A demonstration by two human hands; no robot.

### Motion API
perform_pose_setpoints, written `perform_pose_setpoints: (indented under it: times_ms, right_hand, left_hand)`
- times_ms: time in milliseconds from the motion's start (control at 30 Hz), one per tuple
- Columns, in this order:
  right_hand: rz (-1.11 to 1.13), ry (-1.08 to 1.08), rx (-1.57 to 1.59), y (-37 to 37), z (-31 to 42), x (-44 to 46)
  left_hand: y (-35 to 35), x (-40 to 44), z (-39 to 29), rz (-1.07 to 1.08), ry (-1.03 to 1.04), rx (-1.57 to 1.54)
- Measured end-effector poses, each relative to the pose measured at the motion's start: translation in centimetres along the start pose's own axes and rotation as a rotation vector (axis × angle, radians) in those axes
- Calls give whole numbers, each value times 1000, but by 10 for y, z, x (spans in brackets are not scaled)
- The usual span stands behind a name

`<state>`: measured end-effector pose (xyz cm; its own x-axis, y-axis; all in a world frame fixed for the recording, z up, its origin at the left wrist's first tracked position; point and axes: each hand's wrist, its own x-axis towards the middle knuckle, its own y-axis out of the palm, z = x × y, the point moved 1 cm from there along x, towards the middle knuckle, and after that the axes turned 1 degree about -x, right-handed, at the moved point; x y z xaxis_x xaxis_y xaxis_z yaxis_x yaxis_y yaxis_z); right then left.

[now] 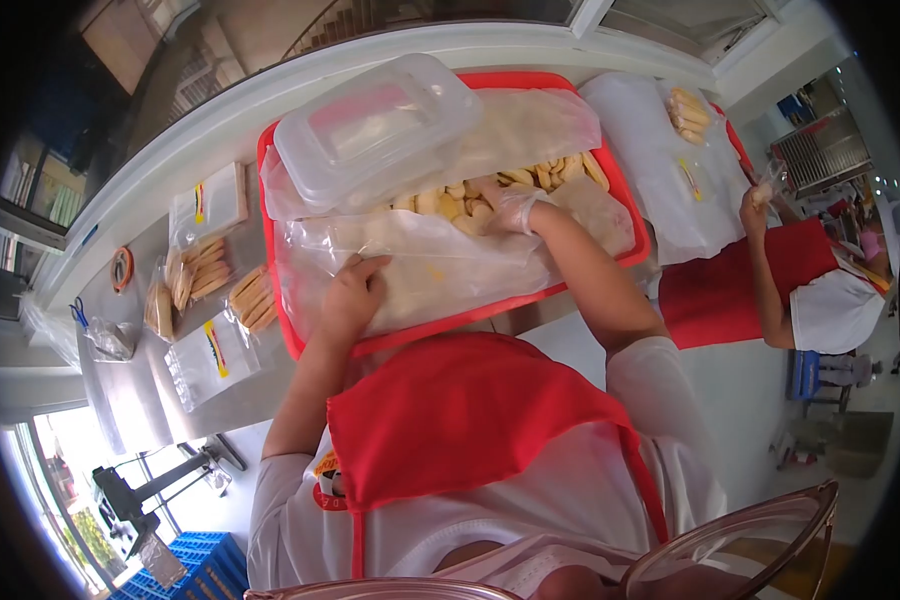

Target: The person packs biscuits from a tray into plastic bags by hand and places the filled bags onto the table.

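Note:
A red tray [635, 215] lined with clear plastic sheets [440, 285] holds many pale yellow finger-shaped pieces [455, 205]. My right hand [515, 208], in a clear thin glove, reaches in among the pieces; its fingertips are partly hidden, so its grip cannot be made out. Bare, my left hand [358, 292] rests on the plastic sheet at the tray's near left, fingers bent. A translucent plastic container [380, 130] lies over the tray's back left part, on top of the sheet.
On the left are filled bags of sticks [202, 270], flat labelled bags [210, 358], a roll of tape [122, 268] and scissors [79, 312]. At right, a co-worker in a red apron [740, 290] stands by another plastic-covered tray [655, 170] bearing a filled bag [688, 115].

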<state>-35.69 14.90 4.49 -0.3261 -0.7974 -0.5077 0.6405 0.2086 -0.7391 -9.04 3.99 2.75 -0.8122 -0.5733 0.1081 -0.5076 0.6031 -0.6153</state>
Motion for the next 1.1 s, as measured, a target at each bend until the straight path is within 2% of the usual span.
perform_pose_setpoints:
  times_ms: [200, 300, 400, 500, 600, 700, 767, 867, 933, 1067, 1100]
  right_hand:
    - [62, -91, -69, 5, -6, 13]
    - [59, 36, -196, 10, -3, 11]
    - [93, -79, -30, 3, -4, 0]
    - [-85, -123, 3, 3, -4, -13]
    - [-192, -86, 174, 10, -15, -15]
    - [-498, 17, 161, -9, -16, -28]
    - [-930, -241, 401, -16, -49, -20]
    - [-1337, -625, 314, -40, -50, -44]
    - [-953, -498, 241, -38, -21, -74]
    - [-516, -492, -431, -3, 67, -111]
    - [-361, -391, -374, 18, 62, -105]
  left_hand:
    - [-2, 0, 1, 16, -12, 5]
    - [-1, 0, 3, 18, -7, 18]
    - [0, 0, 3, 22, -19, 24]
    - [0, 0, 5, 17, -12, 6]
    - [-1, -1, 4, 14, -14, -2]
    - [-2, -1, 1, 7, -11, 5]
    - [-1, -1, 2, 0, 3, 8]
    - [1, -1, 6, -2, 18, 12]
    - [0, 0, 3, 7, 9, 14]
    - [2, 0, 3, -43, 0, -15]
    - [2, 1, 4, -47, -5, -27]
